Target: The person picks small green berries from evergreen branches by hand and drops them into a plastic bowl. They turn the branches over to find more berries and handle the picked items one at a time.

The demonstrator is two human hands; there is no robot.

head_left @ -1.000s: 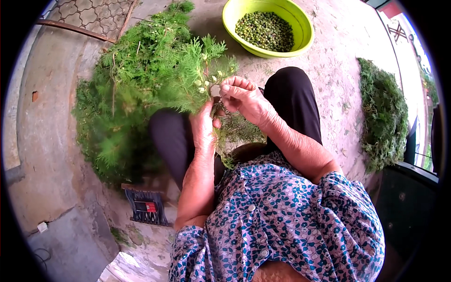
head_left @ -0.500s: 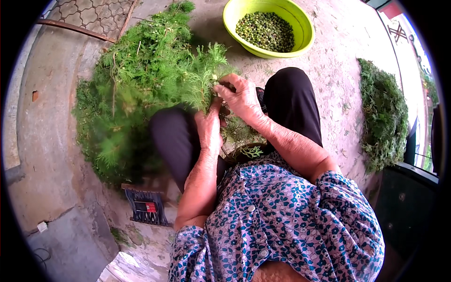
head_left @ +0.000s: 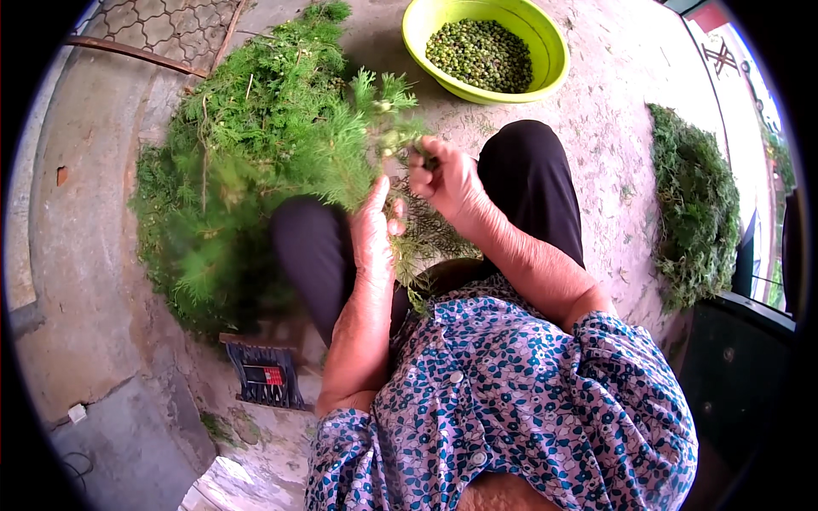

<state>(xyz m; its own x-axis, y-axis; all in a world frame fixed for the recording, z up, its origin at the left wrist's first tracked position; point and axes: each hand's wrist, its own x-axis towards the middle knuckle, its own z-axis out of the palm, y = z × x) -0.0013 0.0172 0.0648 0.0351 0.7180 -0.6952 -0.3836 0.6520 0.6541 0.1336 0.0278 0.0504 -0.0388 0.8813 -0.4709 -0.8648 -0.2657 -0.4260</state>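
My left hand (head_left: 375, 223) is closed round a leafy conifer branch (head_left: 341, 153), held between my knees. Its feathery green sprays spread up and to the left, and stems trail down below the hand. Pale green cones (head_left: 389, 140) sit near the top of the branch, slightly blurred. Just right of them my right hand (head_left: 447, 180) is closed, its fingers curled. A small dark patch shows between those fingers, too unclear to name. In front of me, a yellow-green basin (head_left: 552, 64) holds many small round green and brownish cones (head_left: 481, 55).
A large heap of cut conifer branches (head_left: 247, 119) lies at my left. Another, darker heap of greenery (head_left: 694, 204) is at the far right. Leaf bits litter the concrete floor (head_left: 605, 162). A small dark slatted stool (head_left: 266, 375) stands beside my left elbow.
My right hand has drawn slightly right, off the branch tip, and its fingers have curled in. The branch has tilted left, and its cones show more plainly now.
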